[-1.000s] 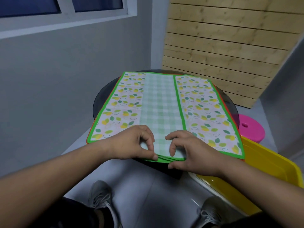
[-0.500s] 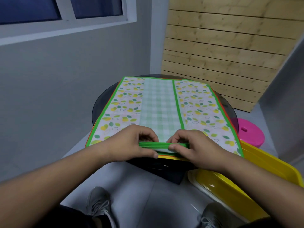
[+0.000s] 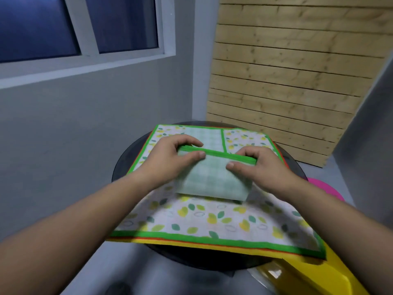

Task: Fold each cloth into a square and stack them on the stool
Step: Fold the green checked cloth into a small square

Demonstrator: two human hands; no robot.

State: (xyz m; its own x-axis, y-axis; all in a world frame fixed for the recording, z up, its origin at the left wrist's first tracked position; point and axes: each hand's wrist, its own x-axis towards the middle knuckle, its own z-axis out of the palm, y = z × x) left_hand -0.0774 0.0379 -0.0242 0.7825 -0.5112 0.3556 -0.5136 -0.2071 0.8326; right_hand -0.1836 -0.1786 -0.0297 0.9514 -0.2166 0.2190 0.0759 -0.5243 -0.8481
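Barely begun: the top cloth lies on the round counter, its near green hem doubled toward the counter's far side. The left hand and right hand each pinch that hem with curled fingers. No square is made yet, and the pink stool right of the counter shows nothing stacked.

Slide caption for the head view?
Left hand and right hand pinch the folded-over green hem of the leaf-print cloth on the dark table.
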